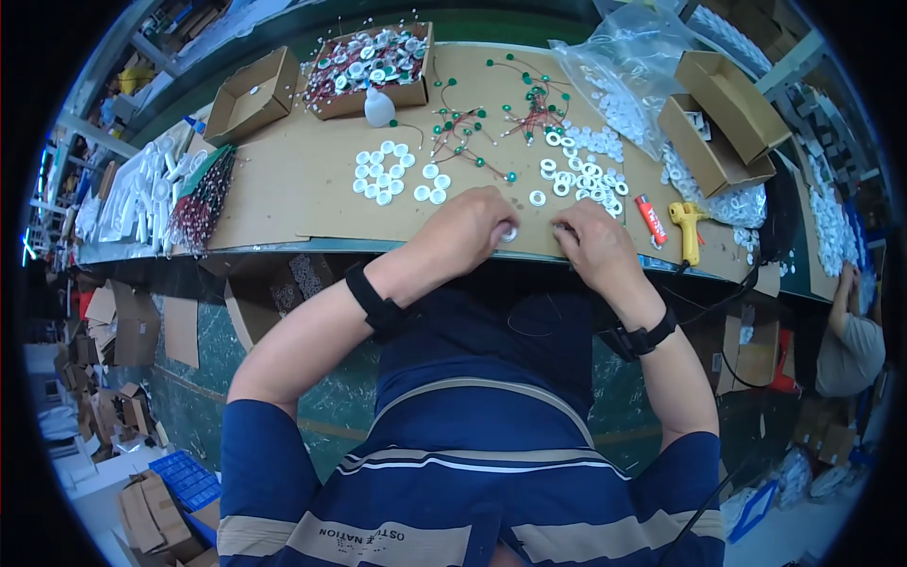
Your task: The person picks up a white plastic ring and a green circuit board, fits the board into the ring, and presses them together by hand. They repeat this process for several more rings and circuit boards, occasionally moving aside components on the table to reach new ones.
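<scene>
My left hand (465, 228) is closed at the table's front edge, its fingertips on a small white round cap (509, 234). A short gap to the right, my right hand (602, 249) is curled with thumb and fingers pinched together; anything between them is too small to make out. Beyond my left hand lie white round caps (384, 179) in a loose cluster. White rings (588, 180) are spread beyond my right hand, with a single ring (538, 197) between the two groups. Green discs on thin red wires (463, 132) lie farther back.
A carton (416, 93) heaped with wired parts stands at the back beside a white squeeze bottle (379, 108). On the right are a red tube (651, 219), a yellow glue gun (687, 231) and open cartons (704, 156). Wire bundles (203, 198) lie left. Another person (850, 345) sits far right.
</scene>
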`<move>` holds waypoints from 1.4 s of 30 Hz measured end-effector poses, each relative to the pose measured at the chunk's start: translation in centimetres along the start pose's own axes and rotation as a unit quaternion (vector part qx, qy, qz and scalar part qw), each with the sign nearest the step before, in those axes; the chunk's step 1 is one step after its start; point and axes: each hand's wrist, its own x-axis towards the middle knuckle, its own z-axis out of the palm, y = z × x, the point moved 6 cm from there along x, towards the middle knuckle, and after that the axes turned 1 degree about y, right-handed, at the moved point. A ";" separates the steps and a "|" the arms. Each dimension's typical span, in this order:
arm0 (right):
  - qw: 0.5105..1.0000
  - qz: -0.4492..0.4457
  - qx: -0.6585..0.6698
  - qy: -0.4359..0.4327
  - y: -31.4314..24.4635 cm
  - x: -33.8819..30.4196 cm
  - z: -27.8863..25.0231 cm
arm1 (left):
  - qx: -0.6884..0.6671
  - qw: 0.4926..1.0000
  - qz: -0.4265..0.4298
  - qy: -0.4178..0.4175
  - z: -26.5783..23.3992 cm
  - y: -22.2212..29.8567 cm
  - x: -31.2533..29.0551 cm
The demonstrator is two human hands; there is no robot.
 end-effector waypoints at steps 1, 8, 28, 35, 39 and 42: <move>1.000 0.002 -0.002 0.001 0.0 0.0 -0.1 | -0.002 1.000 0.003 -0.001 0.2 -0.1 -0.2; 0.998 0.038 0.038 -0.019 -0.4 -0.3 -0.4 | -0.067 0.994 -0.026 0.078 -0.2 0.6 -2.3; 0.991 -0.017 0.126 -0.042 -1.8 0.8 0.9 | -0.054 0.994 0.057 0.081 1.2 0.9 -1.2; 0.990 -0.024 0.131 -0.054 -1.6 0.8 0.9 | -0.091 0.993 0.036 0.062 1.9 0.7 -0.1; 0.991 -0.020 0.120 -0.052 -1.4 1.1 0.9 | -0.085 0.994 0.037 0.062 2.2 0.7 0.2; 0.992 -0.026 0.111 -0.045 -1.4 0.8 0.8 | -0.070 0.993 0.046 0.077 2.4 0.9 -0.1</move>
